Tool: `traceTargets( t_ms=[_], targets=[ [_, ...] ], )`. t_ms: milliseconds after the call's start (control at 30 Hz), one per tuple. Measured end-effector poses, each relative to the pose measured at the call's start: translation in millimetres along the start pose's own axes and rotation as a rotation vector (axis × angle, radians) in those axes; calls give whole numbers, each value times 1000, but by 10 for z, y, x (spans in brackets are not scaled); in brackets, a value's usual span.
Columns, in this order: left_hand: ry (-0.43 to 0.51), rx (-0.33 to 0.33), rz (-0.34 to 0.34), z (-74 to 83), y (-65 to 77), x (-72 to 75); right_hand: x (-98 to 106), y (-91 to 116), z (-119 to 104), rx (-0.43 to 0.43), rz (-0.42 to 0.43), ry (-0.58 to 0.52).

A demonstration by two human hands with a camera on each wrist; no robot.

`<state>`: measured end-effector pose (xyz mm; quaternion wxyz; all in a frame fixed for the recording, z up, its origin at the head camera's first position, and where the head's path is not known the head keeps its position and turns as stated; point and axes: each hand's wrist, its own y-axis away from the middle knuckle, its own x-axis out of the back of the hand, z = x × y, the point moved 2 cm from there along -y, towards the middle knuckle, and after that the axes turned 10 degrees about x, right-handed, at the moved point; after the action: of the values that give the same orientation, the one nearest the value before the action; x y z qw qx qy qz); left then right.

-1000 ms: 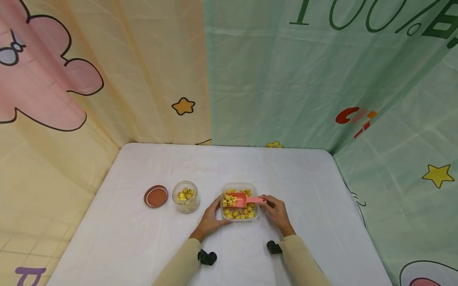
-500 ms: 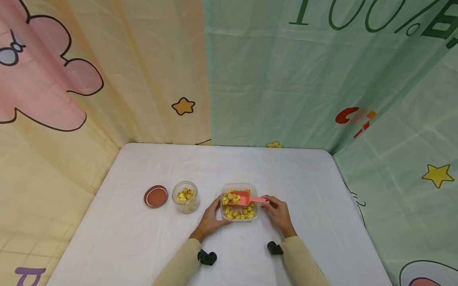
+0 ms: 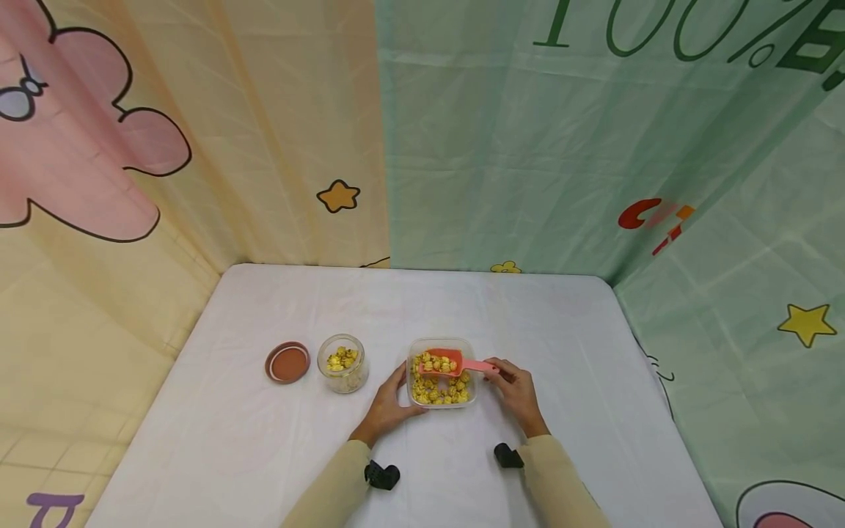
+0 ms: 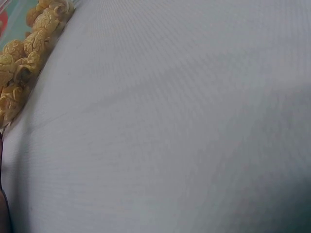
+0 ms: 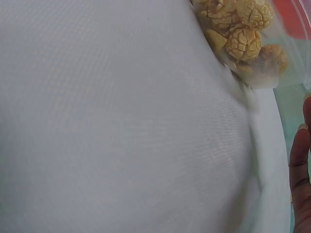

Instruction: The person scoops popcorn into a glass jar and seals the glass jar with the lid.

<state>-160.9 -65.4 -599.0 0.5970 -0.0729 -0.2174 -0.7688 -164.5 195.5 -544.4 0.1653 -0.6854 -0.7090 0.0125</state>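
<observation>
My left hand (image 3: 386,408) grips the near left corner of a clear plastic container (image 3: 455,342), thumb along its front side and fingers on its left side. Yellow popcorn (image 3: 441,396) lies inside it. Over the container, my right hand (image 3: 518,394) pinches the handle end of a pink scoop (image 3: 477,365), whose bowl carries several pieces of popcorn. The left wrist view catches only some popcorn (image 4: 36,43) behind the clear wall at the upper left. In the right wrist view, fingers (image 5: 301,162) show at the right edge, below the container's corner (image 5: 269,80).
Left of the container stands a clear round jar (image 3: 350,380) holding popcorn. Farther left, a reddish-brown round lid (image 3: 288,364) lies on the white table (image 3: 422,301). Printed curtains (image 3: 462,183) hang around the back and sides.
The scoop has shifted slightly right and levelled, and popcorn now sits within its bowl. My right hand has moved a little right with it. Left hand, container, jar and lid stay put.
</observation>
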Motion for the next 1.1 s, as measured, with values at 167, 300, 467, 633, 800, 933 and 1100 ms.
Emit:
traceTargets(
  t_ms=[167,300,467,633,800,933,1100],
  targets=[
    [-7,18,-1,-7,-2,-7,5,-11,-32,4,4,0],
    [-11,29,-3,-5,-2,-6,6,-19,-39,0,5,3],
    [-14,36,-7,-2,1,-1,3,-22,-55,-4,4,-3],
    [-26,46,-11,-12,0,6,-2,-24,-70,-8,4,-8],
    [-40,39,-24,-31,-1,27,1,-50,170,3,35,15],
    [-58,20,-37,-43,3,59,15,-68,262,22,40,21],
    [-43,-20,-33,-7,23,123,38,-104,220,32,35,-2]
  ],
)
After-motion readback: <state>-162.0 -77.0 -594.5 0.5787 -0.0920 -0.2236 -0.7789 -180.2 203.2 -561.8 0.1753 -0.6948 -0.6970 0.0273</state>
